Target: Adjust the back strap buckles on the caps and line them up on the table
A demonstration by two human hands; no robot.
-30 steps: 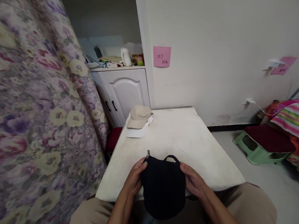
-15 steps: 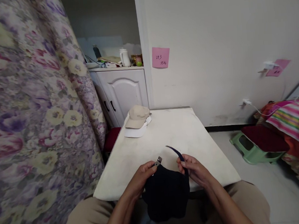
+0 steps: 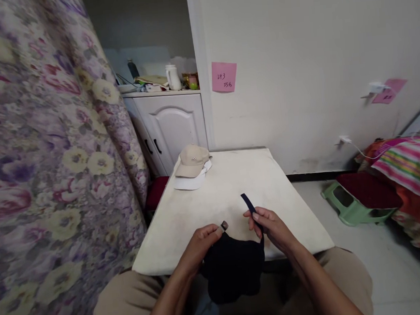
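While left hand point(image 3: 201, 244) pinches dark cap's point(image 3: 235, 269) buckle point(image 3: 224, 225), right hand point(image 3: 273, 227) pinching its strap point(image 3: 248, 203), white jug point(image 3: 173, 79) on shelf point(image 3: 186, 92)

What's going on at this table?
A seated person holds a dark cap over their lap at the near edge of the white-topped table. The left hand grips it by the metal buckle; the right hand holds the strap, its loose end out of the buckle. At the far left corner, a beige cap rests on a white one.
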